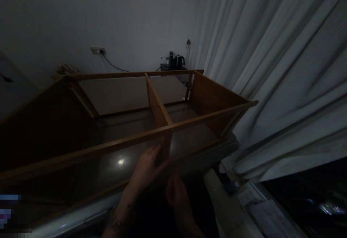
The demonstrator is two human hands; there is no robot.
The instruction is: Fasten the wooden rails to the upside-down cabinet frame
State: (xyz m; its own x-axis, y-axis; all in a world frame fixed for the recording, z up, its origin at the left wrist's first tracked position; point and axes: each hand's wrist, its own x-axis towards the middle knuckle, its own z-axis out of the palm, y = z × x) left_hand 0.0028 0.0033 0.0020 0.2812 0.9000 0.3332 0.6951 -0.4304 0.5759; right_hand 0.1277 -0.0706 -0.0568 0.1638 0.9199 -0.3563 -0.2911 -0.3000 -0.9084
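A brown wooden cabinet frame (pixel 108 145) lies across a padded surface, with its open side up. A divider panel (pixel 166 145) splits its inside into two compartments. My left hand (pixel 148 165) is at the lower front part of this divider, its thumb apart from the fingers; whether it presses on the wood is hard to see in the dim light. Lower and to the right, my right hand (pixel 176 191) is closed with curled fingers in front of the frame's lower rail. Anything between those fingers is too dark to make out.
White curtains (pixel 271 86) hang along the right side. A black kettle (pixel 179 61) stands by the back wall. A wall socket (pixel 97 51) has a black cable plugged in. Papers or boxes (pixel 267 212) lie low at the right. The padded surface (pixel 227 145) supports the frame.
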